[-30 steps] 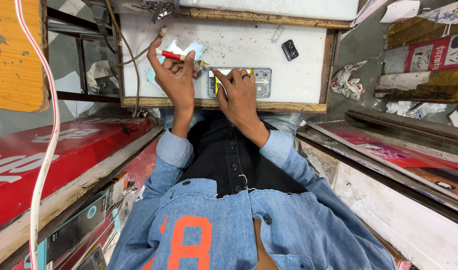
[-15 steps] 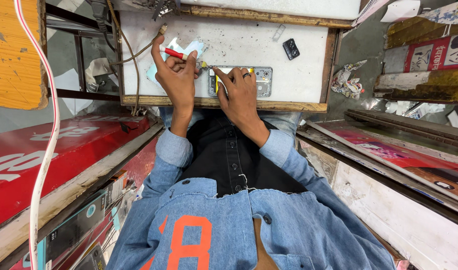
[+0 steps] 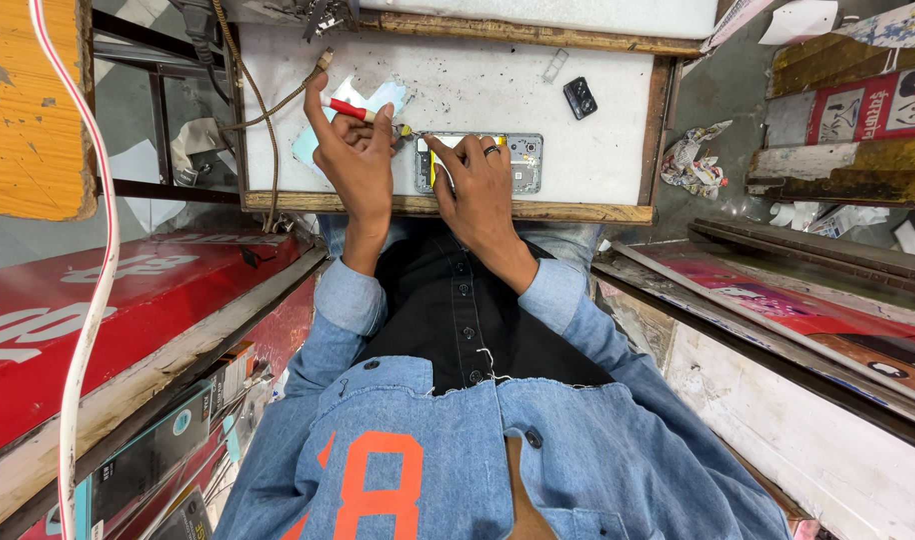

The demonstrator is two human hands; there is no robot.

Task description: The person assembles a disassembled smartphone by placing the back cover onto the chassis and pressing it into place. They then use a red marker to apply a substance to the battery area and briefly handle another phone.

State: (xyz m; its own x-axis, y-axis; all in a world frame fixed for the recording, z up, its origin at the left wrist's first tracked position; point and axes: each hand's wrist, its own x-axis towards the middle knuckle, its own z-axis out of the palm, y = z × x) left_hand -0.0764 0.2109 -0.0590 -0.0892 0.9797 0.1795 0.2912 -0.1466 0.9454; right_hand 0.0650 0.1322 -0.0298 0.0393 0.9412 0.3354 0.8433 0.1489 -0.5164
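**White board, opened phone: tool tip at the same corner**

White work board [image 3: 598,170] with a wooden rim lies across my lap. My left hand [image 3: 353,165] is closed around a red-handled tool [image 3: 350,109], its tip touching the upper left corner of the opened phone [image 3: 523,165]. My right hand [image 3: 478,190] presses flat on the phone, index finger extended beside the tip. Since a second ago both hands have barely shifted, so I judge the work remains at this one corner. A small black part [image 3: 580,97] lies apart.

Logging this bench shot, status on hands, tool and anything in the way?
Left hand grips red-handled tool, tip at opened phone. Right hand rests on phone, pinning it. Small black part lies apart on white worktop; nothing blocking.
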